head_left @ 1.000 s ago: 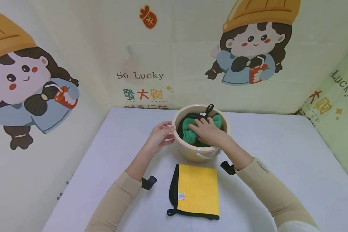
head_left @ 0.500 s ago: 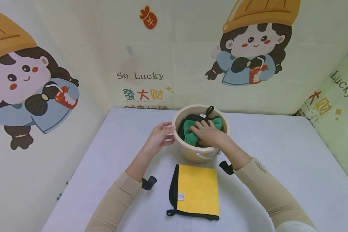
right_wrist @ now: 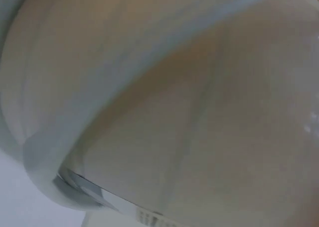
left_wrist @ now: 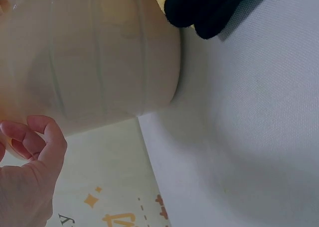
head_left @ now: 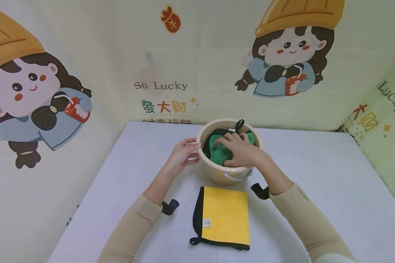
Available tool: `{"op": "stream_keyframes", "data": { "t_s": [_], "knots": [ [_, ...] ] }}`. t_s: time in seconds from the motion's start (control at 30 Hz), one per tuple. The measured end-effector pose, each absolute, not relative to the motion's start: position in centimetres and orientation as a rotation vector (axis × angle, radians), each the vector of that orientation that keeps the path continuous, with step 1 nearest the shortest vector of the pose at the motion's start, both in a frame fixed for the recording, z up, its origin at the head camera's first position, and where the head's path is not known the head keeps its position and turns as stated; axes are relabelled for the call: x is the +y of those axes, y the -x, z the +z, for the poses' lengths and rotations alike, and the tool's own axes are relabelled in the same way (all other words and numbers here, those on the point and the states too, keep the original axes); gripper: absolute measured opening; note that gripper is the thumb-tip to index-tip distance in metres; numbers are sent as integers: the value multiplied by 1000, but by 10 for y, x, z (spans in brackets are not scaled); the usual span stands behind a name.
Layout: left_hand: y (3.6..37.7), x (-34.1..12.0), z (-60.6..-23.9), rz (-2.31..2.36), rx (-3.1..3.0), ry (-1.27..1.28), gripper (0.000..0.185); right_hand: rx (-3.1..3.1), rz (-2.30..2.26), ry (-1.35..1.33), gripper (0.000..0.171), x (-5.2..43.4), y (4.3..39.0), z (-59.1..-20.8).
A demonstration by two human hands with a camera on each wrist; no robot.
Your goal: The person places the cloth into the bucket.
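Observation:
A cream bucket (head_left: 217,173) stands upright on the table, with a green towel (head_left: 222,153) edged in black bunched inside it. The towel's black loop (head_left: 239,125) sticks up near the back rim. At the bucket's left rim, my left hand (head_left: 181,155) holds on with thumb and fingers; the left wrist view shows its bent fingers (left_wrist: 42,135) against the wall. My right hand (head_left: 241,150) is inside the bucket mouth, spread fingers arched and pressing on the green towel. The right wrist view shows only the bucket's side and its pale handle (right_wrist: 114,82), blurred.
A folded yellow towel (head_left: 225,217) with black edging and a small white label lies on the white table (head_left: 303,160) in front of the bucket. A printed curtain (head_left: 217,65) hangs behind the table. Black wrist mounts (head_left: 170,207) jut from both sleeves.
My right hand has risen a little and shifted slightly right, its fingers more arched over the green towel. The left hand stays at the bucket rim. The whole view has shifted slightly.

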State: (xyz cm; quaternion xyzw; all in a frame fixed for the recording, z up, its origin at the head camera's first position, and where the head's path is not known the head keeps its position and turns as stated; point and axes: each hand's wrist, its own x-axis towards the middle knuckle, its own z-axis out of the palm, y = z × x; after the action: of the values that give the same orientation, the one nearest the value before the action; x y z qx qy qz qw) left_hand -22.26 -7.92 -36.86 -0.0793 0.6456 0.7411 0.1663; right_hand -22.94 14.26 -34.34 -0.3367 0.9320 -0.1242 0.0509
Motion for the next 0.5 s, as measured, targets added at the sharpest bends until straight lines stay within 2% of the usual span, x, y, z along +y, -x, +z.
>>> {"op": "stream_keyframes", "data": {
  "t_s": [0.27, 0.5],
  "knots": [
    [222, -79, -368, 2100, 1849, 241, 35, 2990, -907, 1073, 49, 160, 209, -339],
    [222, -78, -368, 2095, 1847, 245, 35, 3073, -1196, 1135, 51, 180, 180, -355]
  ]
}}
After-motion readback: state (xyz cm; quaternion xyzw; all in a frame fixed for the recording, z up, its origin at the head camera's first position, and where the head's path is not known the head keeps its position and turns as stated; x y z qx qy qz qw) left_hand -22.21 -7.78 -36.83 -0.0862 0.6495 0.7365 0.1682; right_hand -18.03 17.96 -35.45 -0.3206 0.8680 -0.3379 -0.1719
